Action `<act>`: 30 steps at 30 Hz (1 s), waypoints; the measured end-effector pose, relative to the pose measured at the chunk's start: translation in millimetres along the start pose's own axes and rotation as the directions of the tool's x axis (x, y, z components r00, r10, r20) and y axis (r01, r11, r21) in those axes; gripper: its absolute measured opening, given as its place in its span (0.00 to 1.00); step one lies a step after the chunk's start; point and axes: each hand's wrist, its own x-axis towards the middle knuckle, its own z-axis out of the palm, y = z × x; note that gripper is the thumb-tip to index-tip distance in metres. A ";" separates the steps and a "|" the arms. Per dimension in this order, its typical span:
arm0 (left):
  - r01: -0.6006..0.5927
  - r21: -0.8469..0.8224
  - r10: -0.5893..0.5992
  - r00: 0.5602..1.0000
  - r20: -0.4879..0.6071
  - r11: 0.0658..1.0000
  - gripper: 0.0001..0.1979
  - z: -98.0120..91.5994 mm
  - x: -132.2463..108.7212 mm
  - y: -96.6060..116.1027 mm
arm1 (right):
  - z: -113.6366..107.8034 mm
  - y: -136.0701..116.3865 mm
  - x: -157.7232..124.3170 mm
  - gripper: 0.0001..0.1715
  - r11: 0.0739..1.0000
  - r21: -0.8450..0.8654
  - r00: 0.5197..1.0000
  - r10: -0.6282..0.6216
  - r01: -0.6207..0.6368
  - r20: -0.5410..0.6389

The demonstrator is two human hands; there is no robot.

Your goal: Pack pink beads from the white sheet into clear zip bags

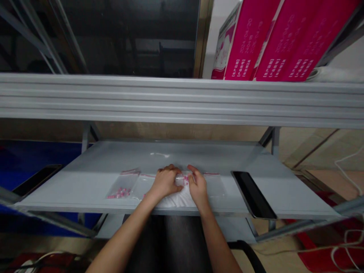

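My left hand (165, 182) is closed around a small clear container (179, 179) that lies on its side, its mouth toward the right. Just right of that mouth are several small pink beads (186, 179), between my two hands. My right hand (198, 186) is beside these beads with thumb and fingers apart; I see nothing held in it. Beneath both hands a white cloth (179, 199) reaches the shelf's front edge. Left of my hands, a clear zip bag (123, 185) holds more pink beads. Another clear zip bag (215, 185) lies right of my right hand.
The grey shelf board (93, 178) carries a black phone-like device (254, 195) on the right, its end at the front edge. A second dark device (36, 180) is at the far left. Pink boxes (256, 45) stand above a metal beam (170, 99).
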 end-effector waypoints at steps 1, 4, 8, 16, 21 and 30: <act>0.010 0.029 -0.010 1.000 0.010 1.000 0.22 -0.7 0.3 1.3 | 0.3 1.7 0.1 0.20 1.000 -0.010 1.000 0.001 -0.001 0.000; 0.031 0.098 -0.034 0.999 0.035 0.995 0.23 -3.7 0.8 5.7 | -0.3 4.6 -1.4 0.20 1.000 -0.030 1.000 0.008 -0.008 0.004; 0.035 0.149 -0.043 0.998 0.051 0.988 0.23 -5.4 0.7 10.3 | -1.3 5.3 -2.5 0.19 0.999 -0.038 1.000 0.008 -0.008 0.011; 0.036 0.184 -0.045 0.998 0.042 0.982 0.23 -2.3 3.6 12.6 | -0.1 1.2 -4.9 0.20 0.998 -0.058 1.000 0.026 -0.026 0.007; 0.040 0.163 -0.040 0.999 -0.007 0.986 0.20 -7.1 6.2 13.7 | -1.2 0.0 -3.2 0.20 0.998 -0.046 0.999 0.038 -0.038 0.005; 0.145 -0.076 -0.162 0.926 -0.341 0.987 0.22 11.7 -39.3 27.5 | -25.0 -38.5 -25.1 0.19 0.989 0.122 0.995 0.075 -0.082 0.063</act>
